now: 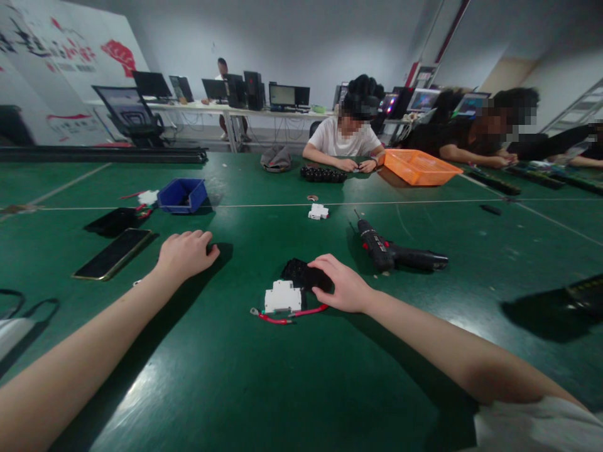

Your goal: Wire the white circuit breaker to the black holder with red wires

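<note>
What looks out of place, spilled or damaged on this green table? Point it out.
Nothing plainly does: I see no spill or obvious damage. At most, the phone seems mildly odd, lying at a slant left of the left hand, near a blue bin and work parts.

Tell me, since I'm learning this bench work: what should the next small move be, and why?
Probably bring the left hand over to steady the black piece: the right hand has thumb and fingers around its right end, beside the white module, while the left is away near the phone, no object showing in it.
</note>
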Tool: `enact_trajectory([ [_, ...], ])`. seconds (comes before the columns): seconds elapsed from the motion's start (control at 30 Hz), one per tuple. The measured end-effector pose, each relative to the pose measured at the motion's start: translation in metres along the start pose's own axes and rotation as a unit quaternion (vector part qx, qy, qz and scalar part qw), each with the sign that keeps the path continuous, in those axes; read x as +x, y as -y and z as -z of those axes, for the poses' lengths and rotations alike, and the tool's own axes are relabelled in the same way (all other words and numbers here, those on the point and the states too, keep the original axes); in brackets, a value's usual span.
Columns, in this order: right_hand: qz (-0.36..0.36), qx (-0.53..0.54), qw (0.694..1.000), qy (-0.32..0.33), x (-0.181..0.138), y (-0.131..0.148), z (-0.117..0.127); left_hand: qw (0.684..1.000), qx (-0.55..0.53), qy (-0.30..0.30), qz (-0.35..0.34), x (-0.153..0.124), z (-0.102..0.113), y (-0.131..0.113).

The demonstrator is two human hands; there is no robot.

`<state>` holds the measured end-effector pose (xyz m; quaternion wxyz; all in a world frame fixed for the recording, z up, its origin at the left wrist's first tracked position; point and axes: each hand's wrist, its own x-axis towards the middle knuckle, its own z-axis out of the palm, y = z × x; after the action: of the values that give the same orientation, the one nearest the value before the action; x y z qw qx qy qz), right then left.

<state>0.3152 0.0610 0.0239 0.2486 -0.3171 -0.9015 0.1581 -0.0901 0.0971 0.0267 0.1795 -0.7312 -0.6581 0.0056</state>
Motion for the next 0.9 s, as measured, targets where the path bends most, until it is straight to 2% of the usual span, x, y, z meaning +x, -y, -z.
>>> enact_trajectory([
  [0.67, -0.012, -0.003, 1.0, 0.016, 0.0, 0.001, 0.002, 1.0, 0.017, -0.005, -0.002, -0.002, 0.005, -0.002],
  [0.83, -0.005, -0.007, 1.0, 0.012, -0.001, -0.001, 0.002, 0.998, 0.044, -0.031, -0.017, 0.0, 0.019, -0.005],
  [0.9, 0.004, -0.005, 1.0, 0.005, -0.002, -0.003, 0.0, 0.998, 0.044, -0.023, -0.026, 0.002, 0.029, -0.006],
])
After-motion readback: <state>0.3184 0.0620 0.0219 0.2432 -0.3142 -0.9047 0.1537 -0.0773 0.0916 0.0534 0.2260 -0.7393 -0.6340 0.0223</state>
